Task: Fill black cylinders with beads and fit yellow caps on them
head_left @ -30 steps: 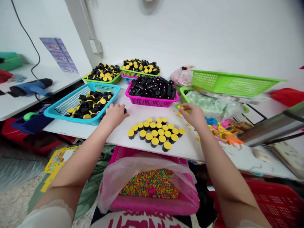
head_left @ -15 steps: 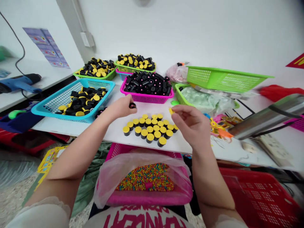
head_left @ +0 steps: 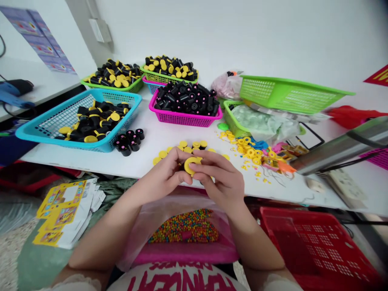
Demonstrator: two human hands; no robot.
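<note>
White table (head_left: 274, 190) across the middle of the frame, front edge running from mid-left towards lower right; bare strips along that edge either side of centre, and open surface between the turquoise basket (head_left: 106, 144) at left and the magenta basket (head_left: 184, 119) at upper centre. Beside the turquoise basket's near right corner, a cluster of black cylinders (head_left: 125, 147); right of centre, small yellow pieces (head_left: 253, 152) scattered loose. At centre, close together above the front edge: left hand (head_left: 166, 173) with fingers curled and thumb bent inward, right hand (head_left: 222, 180) with fingers pressed to the face of a round yellow cap (head_left: 191, 165), pinched between the two, back largely hidden. Just beyond, yellow-capped cylinders (head_left: 183, 144), partly blocked by the fingers. Compared with half a second ago: hands brought together from apart, black cylinders now uncovered, yellow-capped cylinders now mostly screened.
</note>
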